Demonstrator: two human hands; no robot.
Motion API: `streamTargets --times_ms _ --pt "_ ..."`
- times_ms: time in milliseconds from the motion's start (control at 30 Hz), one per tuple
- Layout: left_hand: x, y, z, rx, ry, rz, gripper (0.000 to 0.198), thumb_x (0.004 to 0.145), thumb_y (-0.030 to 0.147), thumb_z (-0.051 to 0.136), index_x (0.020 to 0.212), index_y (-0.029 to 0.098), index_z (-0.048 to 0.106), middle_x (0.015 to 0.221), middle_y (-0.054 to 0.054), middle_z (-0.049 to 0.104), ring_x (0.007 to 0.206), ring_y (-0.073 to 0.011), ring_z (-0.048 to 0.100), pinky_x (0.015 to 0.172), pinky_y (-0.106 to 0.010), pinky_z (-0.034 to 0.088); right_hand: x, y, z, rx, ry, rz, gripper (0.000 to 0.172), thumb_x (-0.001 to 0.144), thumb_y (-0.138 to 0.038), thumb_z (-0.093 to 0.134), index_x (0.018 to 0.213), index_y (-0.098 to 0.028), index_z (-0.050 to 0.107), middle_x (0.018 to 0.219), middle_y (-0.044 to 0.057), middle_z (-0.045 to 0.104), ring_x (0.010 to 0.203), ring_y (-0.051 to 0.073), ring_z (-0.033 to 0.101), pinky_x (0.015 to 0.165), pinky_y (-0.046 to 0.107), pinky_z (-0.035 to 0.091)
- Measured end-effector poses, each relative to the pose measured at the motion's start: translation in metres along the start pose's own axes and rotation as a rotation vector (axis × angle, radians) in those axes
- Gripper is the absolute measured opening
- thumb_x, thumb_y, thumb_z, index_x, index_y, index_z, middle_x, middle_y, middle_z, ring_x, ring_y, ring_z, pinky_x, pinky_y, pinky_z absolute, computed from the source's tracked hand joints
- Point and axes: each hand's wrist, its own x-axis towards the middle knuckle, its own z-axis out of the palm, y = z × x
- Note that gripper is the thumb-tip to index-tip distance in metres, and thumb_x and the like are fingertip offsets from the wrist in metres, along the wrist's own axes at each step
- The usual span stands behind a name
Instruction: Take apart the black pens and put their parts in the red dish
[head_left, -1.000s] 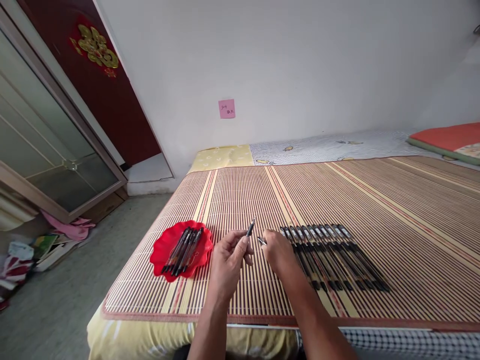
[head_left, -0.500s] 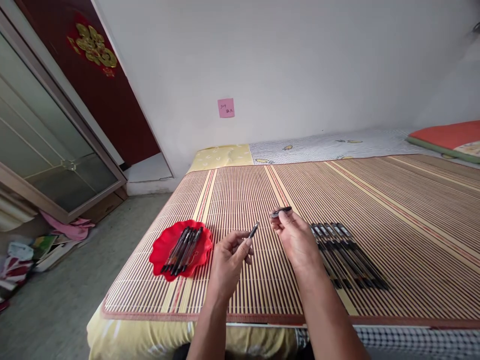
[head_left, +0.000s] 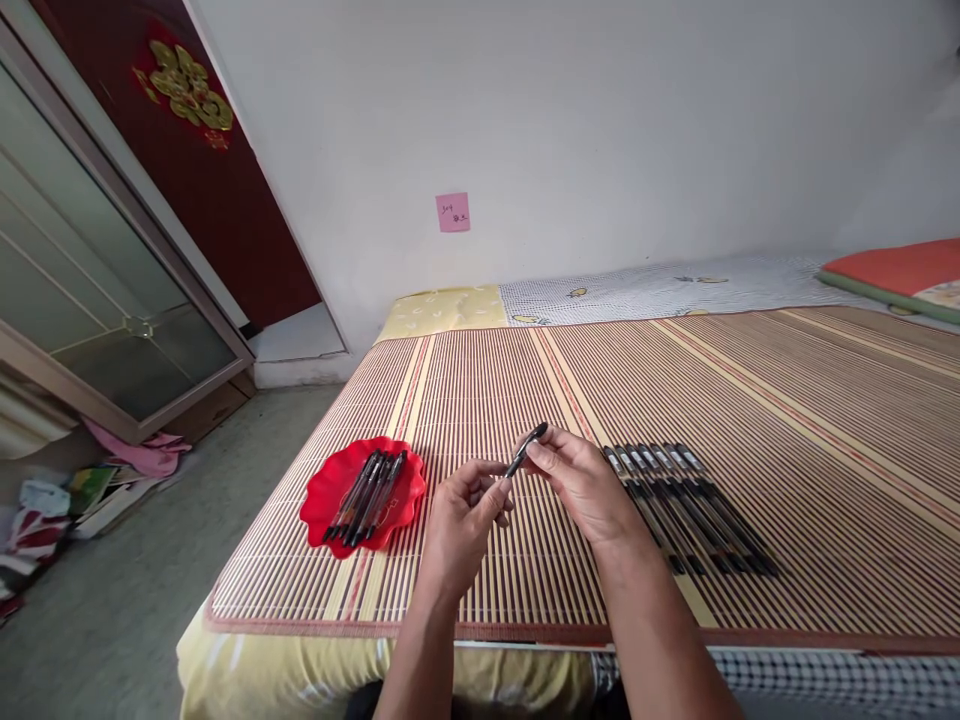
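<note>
My left hand (head_left: 463, 520) pinches the lower end of a black pen (head_left: 523, 455) that points up and to the right. My right hand (head_left: 581, 485) grips the pen's upper end, where its cap sits, so both hands meet on the one pen above a striped bamboo mat (head_left: 787, 400). Just right of my right hand lies a row of several black pens (head_left: 686, 505), side by side on the mat. To the left of my left hand stands a red scalloped plate (head_left: 322, 500) with several black pens (head_left: 367, 485) in it.
The mat covers a bed with a yellow sheet (head_left: 442, 310); its front edge runs near my wrists. A white wall with a pink note (head_left: 453, 212) is behind. On the left are a glass door (head_left: 90, 290), floor clutter (head_left: 67, 490) and a dark red door. An orange cushion (head_left: 892, 270) lies far right.
My right hand lifted a cap from beside the pen row, raised it, then brought it left onto the tip of the pen in my left hand. The left hand barely moved.
</note>
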Motion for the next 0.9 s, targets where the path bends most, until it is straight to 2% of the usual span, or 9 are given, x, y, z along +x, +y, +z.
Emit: streamTargets --times_ms 200,567,667,800,900 --pt "-0.002 -0.001 0.007 -0.063 0.052 0.008 0.026 0.083 0.035 0.08 0.091 0.015 0.066 0.07 0.001 0.065 0.064 -0.011 0.061 0.056 -0.02 0.05 -0.001 0.004 0.003 -0.031 -0.085 0.028 0.027 0.08 -0.046 0.082 0.084 -0.022 0.071 0.084 0.0 0.065 0.082 0.017 0.06 0.085 0.033 0.05" --pt "-0.005 -0.006 0.02 -0.109 0.116 0.013 0.03 0.083 0.039 0.081 0.09 0.016 0.063 0.073 -0.001 0.065 0.064 -0.0114 0.061 0.055 -0.02 0.048 -0.001 0.003 0.001 -0.092 -0.09 0.033 0.033 0.081 -0.051 0.081 0.085 -0.021 0.069 0.083 0.0 0.064 0.081 0.017 0.06 0.081 0.031 0.049" --pt "-0.003 -0.006 0.014 -0.063 0.091 0.01 0.033 0.083 0.042 0.081 0.09 0.016 0.063 0.074 -0.001 0.065 0.064 -0.0118 0.061 0.056 -0.021 0.049 0.0 0.008 0.002 -0.111 -0.114 0.058 0.036 0.08 -0.055 0.08 0.087 -0.021 0.071 0.088 0.003 0.068 0.086 0.02 0.063 0.083 0.033 0.051" --pt "-0.002 -0.004 0.006 -0.013 0.025 -0.02 0.034 0.085 0.047 0.078 0.086 0.017 0.061 0.068 0.0 0.063 0.06 -0.0119 0.06 0.056 -0.022 0.047 0.001 0.012 0.001 -0.031 -0.082 0.046 0.036 0.088 -0.056 0.073 0.103 -0.024 0.075 0.108 0.007 0.072 0.095 0.021 0.065 0.083 0.034 0.053" --pt "-0.003 -0.004 0.005 0.004 -0.022 -0.028 0.033 0.09 0.048 0.071 0.087 0.017 0.061 0.065 0.0 0.065 0.056 -0.0111 0.056 0.054 -0.022 0.044 0.001 0.012 -0.003 -0.031 -0.036 0.035 0.035 0.087 -0.053 0.074 0.106 -0.024 0.077 0.106 0.007 0.072 0.091 0.02 0.064 0.081 0.033 0.053"
